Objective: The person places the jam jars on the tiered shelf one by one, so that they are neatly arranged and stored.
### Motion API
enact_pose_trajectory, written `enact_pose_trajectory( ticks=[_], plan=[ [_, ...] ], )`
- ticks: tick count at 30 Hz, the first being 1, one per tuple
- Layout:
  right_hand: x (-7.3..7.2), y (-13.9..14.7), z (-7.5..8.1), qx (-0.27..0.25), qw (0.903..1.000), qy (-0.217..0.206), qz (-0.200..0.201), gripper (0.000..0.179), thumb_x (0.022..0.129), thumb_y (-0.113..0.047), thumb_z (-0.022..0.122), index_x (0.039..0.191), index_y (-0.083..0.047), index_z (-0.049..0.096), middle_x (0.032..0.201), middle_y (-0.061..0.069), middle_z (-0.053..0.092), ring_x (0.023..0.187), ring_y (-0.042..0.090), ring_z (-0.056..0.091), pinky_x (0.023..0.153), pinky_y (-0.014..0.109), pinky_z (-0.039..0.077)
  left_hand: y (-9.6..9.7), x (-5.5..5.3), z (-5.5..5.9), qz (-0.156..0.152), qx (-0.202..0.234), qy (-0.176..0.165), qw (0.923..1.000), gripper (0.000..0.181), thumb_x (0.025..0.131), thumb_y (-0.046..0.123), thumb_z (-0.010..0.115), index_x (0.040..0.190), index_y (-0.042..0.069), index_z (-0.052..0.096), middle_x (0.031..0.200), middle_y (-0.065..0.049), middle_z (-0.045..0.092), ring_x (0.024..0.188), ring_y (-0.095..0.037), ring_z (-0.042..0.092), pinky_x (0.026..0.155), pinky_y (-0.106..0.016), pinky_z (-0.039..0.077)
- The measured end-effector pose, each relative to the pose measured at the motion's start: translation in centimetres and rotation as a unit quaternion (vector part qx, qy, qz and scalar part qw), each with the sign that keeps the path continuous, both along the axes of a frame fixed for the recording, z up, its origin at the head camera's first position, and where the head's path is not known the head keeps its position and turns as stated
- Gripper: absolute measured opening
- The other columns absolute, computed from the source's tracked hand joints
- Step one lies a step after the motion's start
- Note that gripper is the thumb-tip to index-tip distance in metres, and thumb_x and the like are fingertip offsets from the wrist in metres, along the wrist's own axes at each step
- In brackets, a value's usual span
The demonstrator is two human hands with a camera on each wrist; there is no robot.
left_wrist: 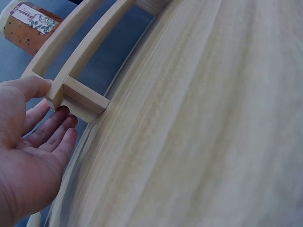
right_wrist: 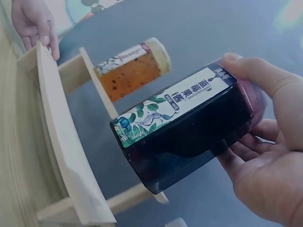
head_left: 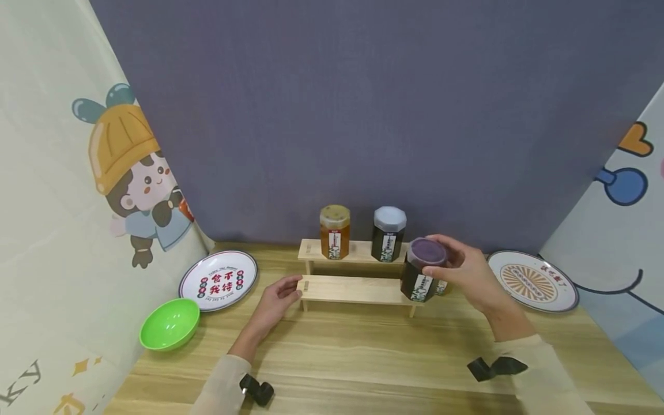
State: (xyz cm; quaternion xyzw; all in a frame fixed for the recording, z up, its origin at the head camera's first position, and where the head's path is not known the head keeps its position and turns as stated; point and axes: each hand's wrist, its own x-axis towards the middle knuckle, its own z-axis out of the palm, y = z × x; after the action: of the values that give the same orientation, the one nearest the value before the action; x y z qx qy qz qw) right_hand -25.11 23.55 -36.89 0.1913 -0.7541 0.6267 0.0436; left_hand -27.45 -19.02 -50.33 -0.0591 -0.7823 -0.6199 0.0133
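Note:
My right hand [head_left: 461, 271] grips a dark blueberry jam jar [head_left: 419, 274] by its purple lid, above the right end of the lower board. In the right wrist view the jar's base hangs apart from that board. My left hand [head_left: 275, 302] pinches the left end of the two-tier wooden rack [head_left: 353, 289], thumb above and fingers below, as the left wrist view shows. On the upper tier stand an amber jar [head_left: 335, 233] with a yellowish lid and a dark jar [head_left: 388, 236] with a white lid. Another label [head_left: 441, 287] peeks out behind the held jar; its jar is mostly hidden.
To the left are a white plate with red lettering [head_left: 218, 280] and a green bowl [head_left: 169, 324]. A plate with an orange ray pattern [head_left: 531, 282] lies at the right. Behind the wooden table [head_left: 353, 357] rises a dark grey-blue backdrop [head_left: 353, 115].

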Motion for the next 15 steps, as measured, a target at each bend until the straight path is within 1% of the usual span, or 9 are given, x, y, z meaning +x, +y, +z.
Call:
enact_pose_trajectory(
  ticks=[5,7,9,11,15],
  plan=[
    [-0.4,-1.7,-0.5,0.018,0.9997,-0.004,0.013,0.066,0.085,-0.002,0.082,0.144,0.0,0.053,0.12,-0.01,0.068,0.106,0.003,0.069,0.086,0.018,0.06,0.0,-0.1,0.0,0.004,0.001,0.001,1.0,0.041,0.098,0.01,0.068,0.139,0.008,0.063,0.14,-0.017,0.064,0.128,-0.032,0.062,0.104,-0.028,0.056],
    [-0.6,-2.4,-0.8,0.018,0.9996,-0.009,0.021,0.066,0.085,-0.002,0.083,0.144,0.001,0.053,0.121,-0.008,0.068,0.108,0.003,0.069,0.086,0.018,0.06,0.0,-0.1,0.1,0.004,0.003,-0.004,1.0,0.041,0.098,0.01,0.069,0.139,0.009,0.063,0.14,-0.016,0.064,0.129,-0.032,0.061,0.104,-0.027,0.055],
    [-0.8,-3.0,-1.0,0.017,0.9992,-0.015,0.032,0.068,0.085,-0.002,0.083,0.144,0.001,0.052,0.124,-0.003,0.067,0.11,0.004,0.068,0.088,0.018,0.06,0.0,-0.1,0.1,0.002,0.004,-0.009,0.9999,0.042,0.098,0.01,0.069,0.14,0.01,0.063,0.141,-0.015,0.064,0.13,-0.031,0.061,0.105,-0.027,0.055],
    [-1.0,-3.7,-1.3,0.014,0.9987,-0.023,0.044,0.069,0.085,-0.002,0.083,0.145,0.001,0.05,0.128,0.004,0.065,0.112,0.005,0.068,0.09,0.019,0.059,0.0,-0.1,0.1,0.0,0.005,-0.013,0.9999,0.042,0.099,0.011,0.069,0.14,0.011,0.063,0.141,-0.014,0.064,0.13,-0.031,0.06,0.106,-0.028,0.054],
    [-1.3,-5.2,-1.7,0.028,0.998,-0.023,0.052,0.071,0.084,-0.007,0.085,0.147,-0.002,0.051,0.137,0.017,0.059,0.114,0.004,0.066,0.092,0.018,0.058,0.0,-0.1,0.0,-0.001,0.003,-0.012,0.9999,0.042,0.099,0.011,0.069,0.14,0.01,0.063,0.142,-0.015,0.064,0.13,-0.03,0.06,0.107,-0.032,0.055]
  ],
)
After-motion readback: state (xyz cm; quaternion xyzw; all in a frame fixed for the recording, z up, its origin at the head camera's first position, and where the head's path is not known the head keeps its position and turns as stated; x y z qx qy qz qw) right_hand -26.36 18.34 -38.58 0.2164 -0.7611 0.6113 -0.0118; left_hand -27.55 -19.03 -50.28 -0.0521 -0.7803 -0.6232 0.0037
